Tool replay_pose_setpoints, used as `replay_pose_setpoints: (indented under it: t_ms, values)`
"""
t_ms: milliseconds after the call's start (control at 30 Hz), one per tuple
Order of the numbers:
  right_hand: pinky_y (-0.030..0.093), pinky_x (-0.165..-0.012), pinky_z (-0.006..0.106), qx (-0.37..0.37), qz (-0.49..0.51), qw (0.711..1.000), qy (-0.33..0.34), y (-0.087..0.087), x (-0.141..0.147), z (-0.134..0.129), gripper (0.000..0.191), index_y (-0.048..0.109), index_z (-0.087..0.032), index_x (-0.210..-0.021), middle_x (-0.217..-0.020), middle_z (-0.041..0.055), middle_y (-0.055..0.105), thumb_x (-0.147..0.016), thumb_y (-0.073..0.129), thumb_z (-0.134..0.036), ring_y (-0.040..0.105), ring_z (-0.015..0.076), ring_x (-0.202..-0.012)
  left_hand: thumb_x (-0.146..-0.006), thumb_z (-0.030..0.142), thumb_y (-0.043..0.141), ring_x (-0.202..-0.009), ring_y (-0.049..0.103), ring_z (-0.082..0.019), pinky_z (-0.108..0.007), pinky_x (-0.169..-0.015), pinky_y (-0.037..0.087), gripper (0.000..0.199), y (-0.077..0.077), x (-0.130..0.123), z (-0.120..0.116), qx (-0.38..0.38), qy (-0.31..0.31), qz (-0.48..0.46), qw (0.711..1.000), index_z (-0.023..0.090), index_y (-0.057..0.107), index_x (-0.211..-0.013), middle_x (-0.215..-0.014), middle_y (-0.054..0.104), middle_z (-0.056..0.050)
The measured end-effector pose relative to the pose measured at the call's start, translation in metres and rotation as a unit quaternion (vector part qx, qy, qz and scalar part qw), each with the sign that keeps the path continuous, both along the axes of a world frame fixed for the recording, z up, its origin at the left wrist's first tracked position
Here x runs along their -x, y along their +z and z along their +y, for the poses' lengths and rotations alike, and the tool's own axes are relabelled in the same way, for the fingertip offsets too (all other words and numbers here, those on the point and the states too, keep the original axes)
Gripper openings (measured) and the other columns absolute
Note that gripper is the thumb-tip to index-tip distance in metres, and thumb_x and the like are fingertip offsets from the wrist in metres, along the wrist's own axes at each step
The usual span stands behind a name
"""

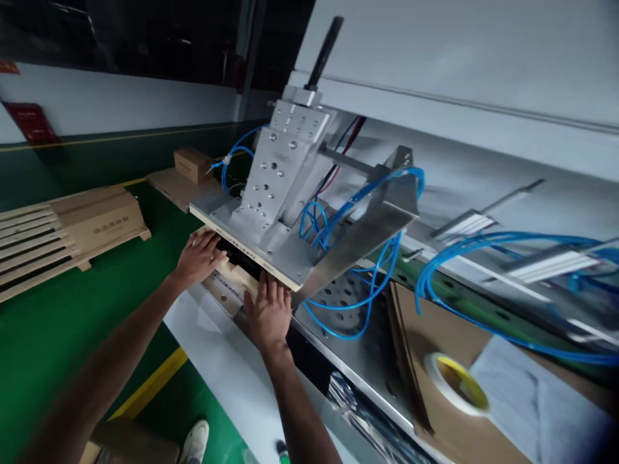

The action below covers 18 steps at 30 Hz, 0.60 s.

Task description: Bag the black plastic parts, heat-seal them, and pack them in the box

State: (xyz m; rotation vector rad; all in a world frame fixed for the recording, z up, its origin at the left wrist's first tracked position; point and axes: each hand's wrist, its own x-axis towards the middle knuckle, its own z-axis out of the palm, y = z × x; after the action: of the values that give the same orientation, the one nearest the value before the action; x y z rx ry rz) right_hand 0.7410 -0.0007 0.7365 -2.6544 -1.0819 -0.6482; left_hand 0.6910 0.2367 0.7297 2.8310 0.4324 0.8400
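A metal press-like fixture stands on the machine bench, with a flat upper plate edged in pale material and marked with writing. Below it, in the narrow gap, lies a pale notched piece on the lower block. My left hand rests at the left end of this piece, fingers stretched forward under the plate edge. My right hand lies on the right end, fingers spread and tips reaching into the gap. The fingertips are partly hidden there, and the gap's inside is dark.
Blue air hoses loop beside the fixture. Right of it, a roll of tape and a whitish sheet lie on cardboard. A wooden pallet and a small carton are on the green floor.
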Motion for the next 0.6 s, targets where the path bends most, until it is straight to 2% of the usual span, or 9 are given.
replay_pose_setpoints:
  t_ms: [133,267,333,400,433,500,533,600]
  values:
    - [0.038,-0.117,0.051,-0.009,0.048,0.999,-0.008,0.004,0.006,0.004,0.060,0.050,-0.009,-0.155,-0.147,0.0223,0.063,-0.101,0.059,-0.036,0.057,0.0346,-0.132,-0.107,0.042,0.041,-0.148,0.049,-0.033,-0.057,-0.130,0.028,0.051,-0.004,0.003,0.005,-0.012,-0.008,0.003,1.000,0.012,0.062,-0.142,-0.154,0.059,-0.019]
    - [0.035,-0.123,0.050,-0.008,0.107,0.994,0.004,0.012,0.016,0.005,0.065,0.047,-0.007,-0.157,-0.158,0.0228,0.054,-0.100,0.062,-0.035,0.049,0.0337,-0.145,-0.106,0.044,0.041,-0.144,0.053,-0.036,-0.058,-0.126,0.035,0.055,0.006,0.011,0.012,-0.008,-0.033,-0.005,0.999,0.006,0.060,-0.141,-0.148,0.062,-0.024]
    - [0.031,-0.127,0.049,-0.025,0.116,0.993,0.021,0.013,0.030,-0.005,0.066,0.045,-0.006,-0.158,-0.162,0.0230,0.049,-0.100,0.062,-0.034,0.043,0.0327,-0.151,-0.107,0.047,0.036,-0.147,0.049,-0.037,-0.059,-0.124,0.037,0.059,0.015,0.022,0.012,0.002,-0.044,-0.017,0.999,0.004,0.057,-0.142,-0.150,0.059,-0.026]
    - [0.029,-0.129,0.051,-0.057,0.111,0.991,0.044,0.009,0.055,-0.025,0.064,0.046,-0.008,-0.157,-0.163,0.0228,0.048,-0.100,0.062,-0.034,0.040,0.0323,-0.154,-0.109,0.048,0.031,-0.154,0.039,-0.040,-0.066,-0.123,0.034,0.064,0.018,0.040,0.005,0.016,-0.038,-0.042,0.998,0.000,0.047,-0.148,-0.160,0.046,-0.027]
    - [0.030,-0.128,0.052,-0.079,0.108,0.989,0.057,0.006,0.073,-0.038,0.062,0.047,-0.009,-0.156,-0.162,0.0223,0.049,-0.101,0.061,-0.034,0.041,0.0320,-0.153,-0.110,0.049,0.032,-0.156,0.036,-0.039,-0.065,-0.123,0.034,0.064,0.016,0.051,-0.003,0.024,-0.032,-0.057,0.998,0.001,0.042,-0.151,-0.164,0.040,-0.025]
    - [0.036,-0.125,0.053,-0.131,0.109,0.981,0.087,-0.004,0.116,-0.074,0.056,0.050,-0.013,-0.153,-0.155,0.0204,0.057,-0.101,0.060,-0.034,0.048,0.0302,-0.147,-0.109,0.049,0.039,-0.154,0.040,-0.034,-0.058,-0.125,0.035,0.060,0.001,0.080,-0.029,0.058,-0.003,-0.117,0.991,0.009,0.041,-0.154,-0.162,0.045,-0.017]
    - [0.040,-0.123,0.052,-0.157,0.115,0.975,0.109,-0.010,0.139,-0.094,0.052,0.052,-0.014,-0.150,-0.149,0.0193,0.062,-0.102,0.059,-0.033,0.052,0.0289,-0.144,-0.108,0.050,0.042,-0.148,0.047,-0.034,-0.059,-0.124,0.039,0.058,-0.012,0.098,-0.050,0.073,0.020,-0.158,0.984,0.011,0.046,-0.151,-0.154,0.053,-0.016]
    - [0.048,-0.116,0.050,-0.196,0.131,0.960,0.152,-0.022,0.186,-0.141,0.044,0.057,-0.018,-0.143,-0.134,0.0154,0.071,-0.100,0.058,-0.027,0.062,0.0262,-0.131,-0.108,0.048,0.042,-0.141,0.055,-0.035,-0.059,-0.120,0.044,0.054,-0.042,0.138,-0.102,0.118,0.002,-0.147,0.982,0.013,0.049,-0.149,-0.147,0.059,-0.017]
